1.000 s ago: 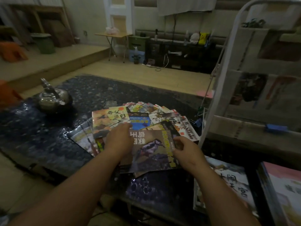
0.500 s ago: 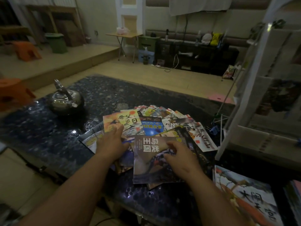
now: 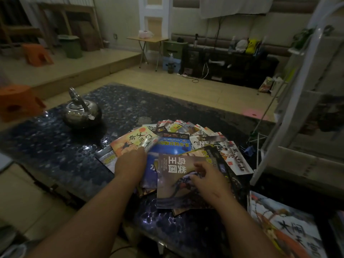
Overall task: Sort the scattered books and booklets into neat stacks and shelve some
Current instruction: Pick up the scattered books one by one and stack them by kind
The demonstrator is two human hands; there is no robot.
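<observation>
Head view: booklets (image 3: 173,148) on table (image 3: 55,146)

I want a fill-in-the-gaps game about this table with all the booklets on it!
1. A shiny metal ____ stands on the table, left of the booklets.
2. The right hand rests on the brown booklet, which lies on ____ of the pile.
3. The two stools beyond the table are coloured ____.

Missing words: kettle; top; orange.
</observation>
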